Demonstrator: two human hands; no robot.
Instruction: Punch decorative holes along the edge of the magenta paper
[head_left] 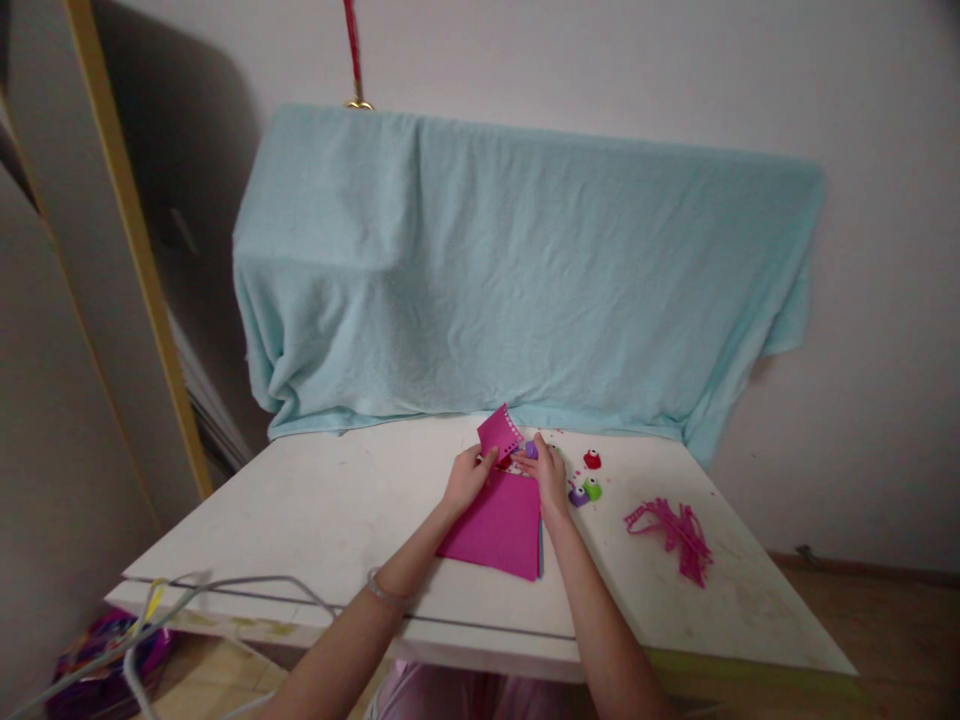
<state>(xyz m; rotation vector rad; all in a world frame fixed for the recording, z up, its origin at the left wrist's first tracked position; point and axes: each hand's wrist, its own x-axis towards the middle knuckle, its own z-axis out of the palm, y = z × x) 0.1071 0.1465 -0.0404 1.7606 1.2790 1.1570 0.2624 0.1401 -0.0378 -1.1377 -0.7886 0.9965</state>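
A small piece of pink paper [496,434], with a row of square holes along its edge, is raised and tilted above the table. My left hand [470,478] pinches its lower corner between thumb and fingers. Something red shows just under the paper, partly hidden. My right hand [550,480] is beside it on the right, thumb up and fingers stretched towards the paper. A purple craft punch [531,449] appears between that thumb and the fingers; whether they touch it is unclear. Below both hands lies a stack of coloured paper [495,525], pink on top.
Right of my hands are a red punch [592,459], a green punch [592,489] and a purple punch [578,495], among pink scraps. A heap of pink paper strips [679,535] lies farther right. Light-blue cloth [525,280] hangs behind the white table [315,510]. Grey cables [247,580] cross its front-left edge.
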